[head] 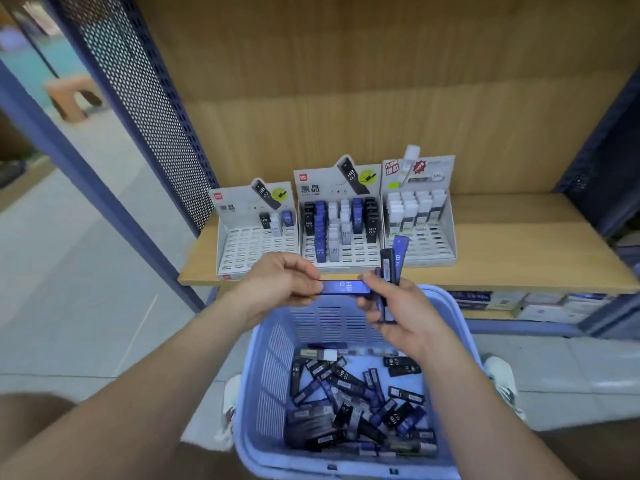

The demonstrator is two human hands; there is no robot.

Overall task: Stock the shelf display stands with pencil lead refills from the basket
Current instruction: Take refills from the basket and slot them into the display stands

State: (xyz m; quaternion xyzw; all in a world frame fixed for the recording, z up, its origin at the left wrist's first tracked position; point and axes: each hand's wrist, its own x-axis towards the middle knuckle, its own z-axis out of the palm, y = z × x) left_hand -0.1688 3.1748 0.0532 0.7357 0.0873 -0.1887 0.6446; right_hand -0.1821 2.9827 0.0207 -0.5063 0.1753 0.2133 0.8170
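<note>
Your left hand (280,282) pinches the left end of a blue refill (343,286) between thumb and curled fingers, holding it above the basket (273,344) and in front of the shelf (519,258). The refill's long axis runs flat, left to right, along the shelf's front edge. Its right end meets the fingers of your right hand (401,313); whether they pinch it or only touch it is unclear. That hand is clenched round a bundle (391,268) of dark and blue refills standing nearly upright. Loose refills lie heaped in the basket below. The point to mind is that the refills already stocked in the middle stand (341,223) stand on end, so yours probably has to be turned upright before it goes in. Your left hand is the nearer one to the middle stand's blue column and to the sparsely filled left stand (256,233), so it looks the better placed to carry the refill forward.
</note>
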